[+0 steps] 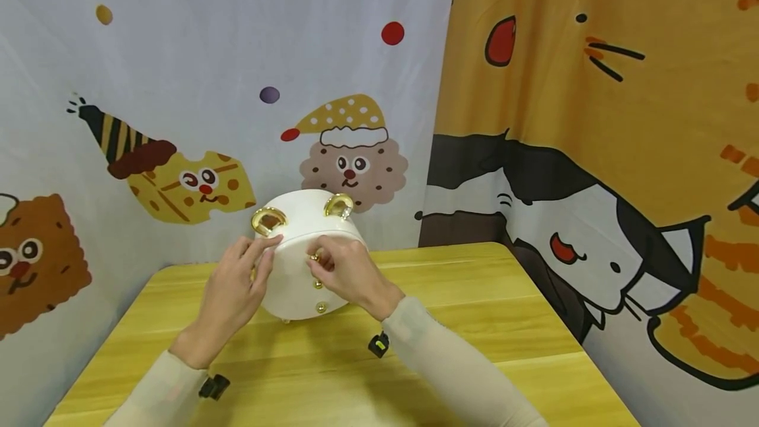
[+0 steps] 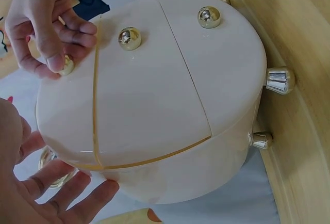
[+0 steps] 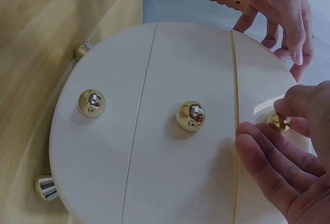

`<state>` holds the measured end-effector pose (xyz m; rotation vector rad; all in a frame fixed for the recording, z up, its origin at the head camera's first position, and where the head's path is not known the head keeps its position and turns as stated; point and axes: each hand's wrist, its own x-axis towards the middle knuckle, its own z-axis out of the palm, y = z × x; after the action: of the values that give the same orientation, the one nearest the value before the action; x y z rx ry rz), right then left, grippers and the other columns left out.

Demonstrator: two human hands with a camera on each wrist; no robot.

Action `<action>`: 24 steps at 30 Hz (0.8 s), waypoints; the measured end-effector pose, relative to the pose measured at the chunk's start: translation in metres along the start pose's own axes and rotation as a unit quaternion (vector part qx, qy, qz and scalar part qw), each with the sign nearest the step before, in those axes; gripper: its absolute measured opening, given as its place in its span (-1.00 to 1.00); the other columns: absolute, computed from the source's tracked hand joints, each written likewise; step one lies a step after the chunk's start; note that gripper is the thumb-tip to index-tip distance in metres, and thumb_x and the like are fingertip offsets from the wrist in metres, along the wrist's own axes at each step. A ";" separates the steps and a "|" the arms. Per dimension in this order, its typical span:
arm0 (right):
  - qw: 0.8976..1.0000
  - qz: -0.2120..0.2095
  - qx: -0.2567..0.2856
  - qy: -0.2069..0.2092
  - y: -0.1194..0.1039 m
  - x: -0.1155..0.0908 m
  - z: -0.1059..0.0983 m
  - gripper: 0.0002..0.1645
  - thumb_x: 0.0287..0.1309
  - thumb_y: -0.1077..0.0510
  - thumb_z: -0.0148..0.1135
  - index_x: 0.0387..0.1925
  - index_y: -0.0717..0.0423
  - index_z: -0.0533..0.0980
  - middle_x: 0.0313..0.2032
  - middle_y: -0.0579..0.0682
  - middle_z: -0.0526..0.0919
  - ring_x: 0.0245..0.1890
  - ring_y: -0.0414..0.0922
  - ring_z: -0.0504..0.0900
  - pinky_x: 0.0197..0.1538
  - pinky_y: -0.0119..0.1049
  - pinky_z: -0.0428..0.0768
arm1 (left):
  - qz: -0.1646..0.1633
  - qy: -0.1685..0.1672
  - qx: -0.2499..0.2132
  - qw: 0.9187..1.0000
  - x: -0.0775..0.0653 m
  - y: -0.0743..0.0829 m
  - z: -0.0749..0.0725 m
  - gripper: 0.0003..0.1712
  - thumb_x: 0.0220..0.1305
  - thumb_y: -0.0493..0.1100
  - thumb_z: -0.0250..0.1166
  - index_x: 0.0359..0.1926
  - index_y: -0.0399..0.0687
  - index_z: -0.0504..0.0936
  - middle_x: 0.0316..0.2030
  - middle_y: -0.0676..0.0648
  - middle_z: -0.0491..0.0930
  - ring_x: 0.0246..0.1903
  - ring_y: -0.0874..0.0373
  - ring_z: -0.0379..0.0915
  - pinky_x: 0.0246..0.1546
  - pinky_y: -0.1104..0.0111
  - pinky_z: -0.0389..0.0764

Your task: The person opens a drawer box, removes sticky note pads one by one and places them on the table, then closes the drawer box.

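Observation:
A white, rounded drawer box (image 1: 290, 292) stands on the table with gold ear-like loops (image 1: 339, 199) on top. Its front has three sections, each with a gold ball knob. My right hand (image 1: 350, 275) pinches the top knob (image 3: 279, 122) between thumb and fingertip, its other fingers lying near the front panel. At the box's upper left side my left hand (image 1: 231, 288) rests its fingertips against the edge, fingers loosely extended. The middle knob (image 3: 191, 115) and the bottom knob (image 3: 92, 103) are untouched. All front sections look closed, with a thin gap under the top one.
The yellow wood-grain table (image 1: 474, 321) spreads around the box. Short gold feet (image 2: 280, 80) hold the box up. Right behind it hangs a pale cloth (image 1: 201, 38) with cartoon prints, and an orange cat-printed cloth (image 1: 551, 97) hangs at the right.

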<state>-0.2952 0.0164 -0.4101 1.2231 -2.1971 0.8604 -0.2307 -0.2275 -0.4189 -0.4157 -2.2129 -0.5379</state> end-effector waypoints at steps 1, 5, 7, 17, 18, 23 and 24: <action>1.000 0.000 -0.002 0.000 0.000 0.000 0.000 -0.90 0.55 0.23 0.53 -0.03 0.11 0.73 -0.34 -0.02 0.92 -0.39 -0.25 0.84 -0.24 -0.65 0.65 | 0.000 0.000 -0.001 1.000 0.000 0.000 0.000 -0.67 0.72 -0.28 0.34 0.33 -0.02 0.84 -0.24 -0.06 0.56 -0.32 0.15 0.34 -0.37 0.28 0.46; 1.000 0.004 -0.005 -0.003 -0.001 0.000 0.000 -0.90 0.56 0.22 0.53 -0.02 0.10 0.73 -0.33 -0.03 0.91 -0.38 -0.26 0.84 -0.23 -0.65 0.65 | -0.001 -0.002 -0.003 1.000 0.000 0.000 -0.002 -0.67 0.72 -0.28 0.34 0.32 0.00 0.84 -0.23 -0.05 0.57 -0.31 0.16 0.34 -0.37 0.29 0.46; 1.000 0.006 -0.005 -0.005 -0.001 0.000 0.000 -0.90 0.56 0.21 0.53 -0.02 0.10 0.73 -0.33 -0.03 0.92 -0.38 -0.26 0.84 -0.23 -0.65 0.65 | -0.002 -0.004 -0.004 1.000 0.000 0.001 -0.003 -0.67 0.72 -0.28 0.33 0.33 0.01 0.84 -0.23 -0.05 0.57 -0.31 0.16 0.35 -0.37 0.29 0.46; 1.000 0.007 -0.007 0.000 -0.001 0.000 -0.001 -0.89 0.53 0.22 0.55 -0.03 0.10 0.73 -0.33 -0.04 0.91 -0.38 -0.25 0.84 -0.23 -0.64 0.66 | -0.005 -0.020 -0.006 1.000 0.002 0.001 -0.006 -0.67 0.77 -0.24 0.29 0.35 -0.01 0.83 -0.20 -0.06 0.60 -0.27 0.13 0.41 -0.32 0.25 0.50; 1.000 0.006 -0.007 0.001 -0.001 0.000 -0.001 -0.89 0.54 0.22 0.55 -0.03 0.10 0.73 -0.33 -0.04 0.91 -0.38 -0.25 0.84 -0.23 -0.64 0.66 | -0.004 -0.021 -0.006 1.000 0.002 0.001 -0.006 -0.67 0.77 -0.24 0.29 0.35 -0.01 0.83 -0.20 -0.07 0.61 -0.27 0.13 0.41 -0.31 0.25 0.50; 1.000 0.010 -0.007 0.000 -0.002 -0.001 -0.001 -0.89 0.54 0.21 0.55 -0.03 0.09 0.73 -0.33 -0.03 0.90 -0.38 -0.25 0.83 -0.23 -0.64 0.65 | -0.003 -0.024 -0.004 1.000 0.001 0.002 -0.007 -0.66 0.76 -0.24 0.31 0.37 0.01 0.83 -0.19 -0.06 0.61 -0.26 0.14 0.41 -0.30 0.25 0.48; 1.000 0.011 -0.006 0.000 -0.002 -0.001 -0.001 -0.89 0.54 0.21 0.55 -0.03 0.09 0.73 -0.33 -0.03 0.91 -0.38 -0.25 0.83 -0.23 -0.64 0.65 | -0.002 -0.025 -0.004 1.000 0.001 0.002 -0.007 -0.66 0.76 -0.24 0.31 0.37 0.01 0.83 -0.19 -0.06 0.61 -0.26 0.14 0.41 -0.31 0.25 0.48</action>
<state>-0.2930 0.0164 -0.4096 1.1954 -2.2170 0.8538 -0.2259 -0.2292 -0.4138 -0.4330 -2.2599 -0.5453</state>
